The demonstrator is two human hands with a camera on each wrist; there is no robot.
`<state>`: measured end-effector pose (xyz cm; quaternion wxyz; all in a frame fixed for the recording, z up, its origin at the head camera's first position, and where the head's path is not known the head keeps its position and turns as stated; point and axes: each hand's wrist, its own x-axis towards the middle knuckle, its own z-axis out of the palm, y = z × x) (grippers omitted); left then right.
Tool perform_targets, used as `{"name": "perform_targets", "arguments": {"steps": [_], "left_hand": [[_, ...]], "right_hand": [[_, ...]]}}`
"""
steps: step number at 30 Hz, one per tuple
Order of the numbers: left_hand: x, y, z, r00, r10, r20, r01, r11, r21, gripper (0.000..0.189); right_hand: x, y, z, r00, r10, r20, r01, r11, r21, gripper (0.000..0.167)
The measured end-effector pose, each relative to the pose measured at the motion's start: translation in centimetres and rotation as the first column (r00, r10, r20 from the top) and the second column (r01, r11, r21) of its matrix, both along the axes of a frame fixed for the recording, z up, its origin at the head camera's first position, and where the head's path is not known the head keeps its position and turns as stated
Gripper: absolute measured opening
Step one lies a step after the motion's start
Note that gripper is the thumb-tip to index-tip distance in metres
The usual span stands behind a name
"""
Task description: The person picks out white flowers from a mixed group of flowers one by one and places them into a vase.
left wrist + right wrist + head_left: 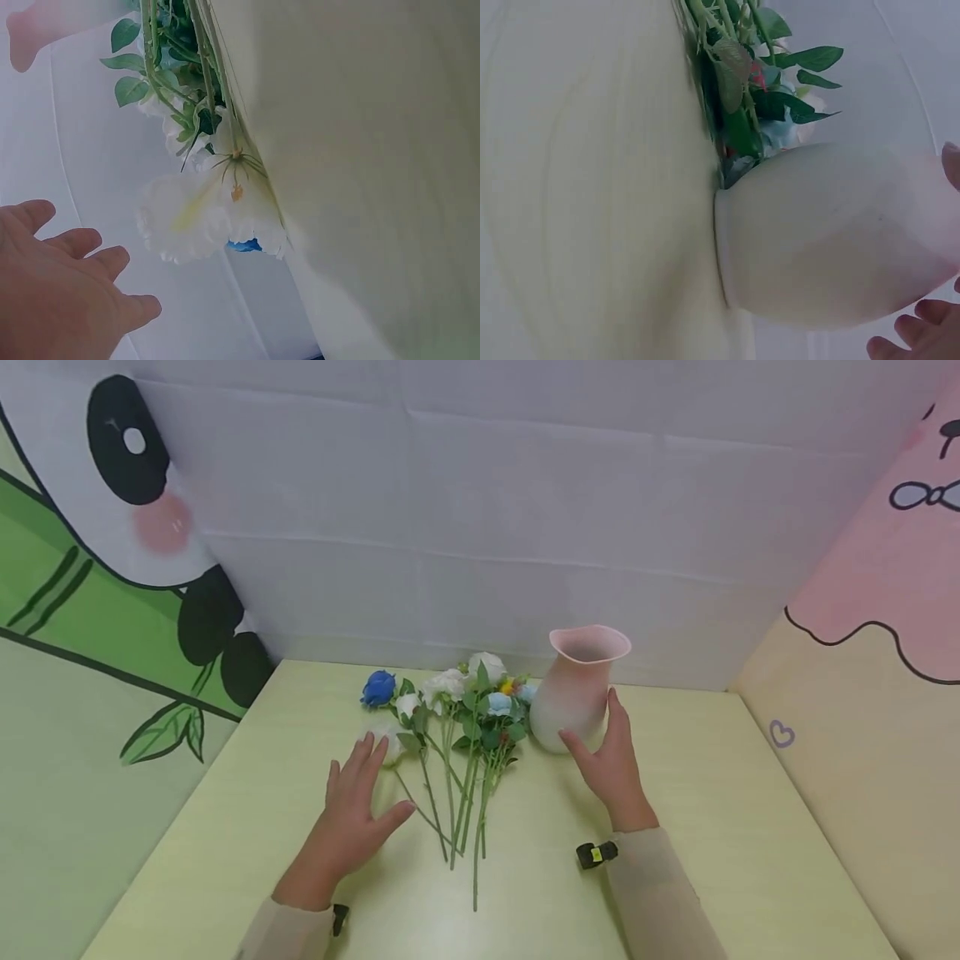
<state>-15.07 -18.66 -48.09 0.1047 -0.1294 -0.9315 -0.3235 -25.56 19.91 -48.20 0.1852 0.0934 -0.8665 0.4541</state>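
A pink-and-white vase (573,693) with a flared, wavy rim stands upright on the table. My right hand (613,768) is beside it, fingers extended along its right side and thumb in front. The right wrist view shows the spread fingers (922,330) near the lower side of the vase (832,232). To the left lies a bunch of artificial flowers (468,718), stems toward me. My left hand (351,818), fingers spread and holding nothing, is close to a white flower (386,743), partly covering it. The left wrist view shows this white bloom (202,217) beyond the fingertips.
A blue rose (378,688) lies at the bunch's left end, and light blue blooms (498,704) lie near the vase. The pale yellow table (697,793) meets a white sheet (465,510) at the back. Painted walls (847,610) stand on both sides.
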Motion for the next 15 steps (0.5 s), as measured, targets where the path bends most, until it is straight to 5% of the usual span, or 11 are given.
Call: {"name": "perform_targets", "arguments": {"steps": [7, 15], "left_hand": [[0.2, 0.5, -0.6, 1.000, -0.016, 0.020, 0.014, 0.997, 0.081, 0.091], [-0.1, 1.1, -0.2, 0.999, -0.025, 0.021, 0.024, 0.997, 0.077, 0.090]], "right_hand": [[-1.2, 0.4, -2.1, 1.000, 0.003, -0.004, -0.003, 0.997, -0.082, 0.094], [-2.5, 0.7, -1.7, 1.000, 0.011, 0.028, -0.007, 0.988, -0.155, 0.098]]}}
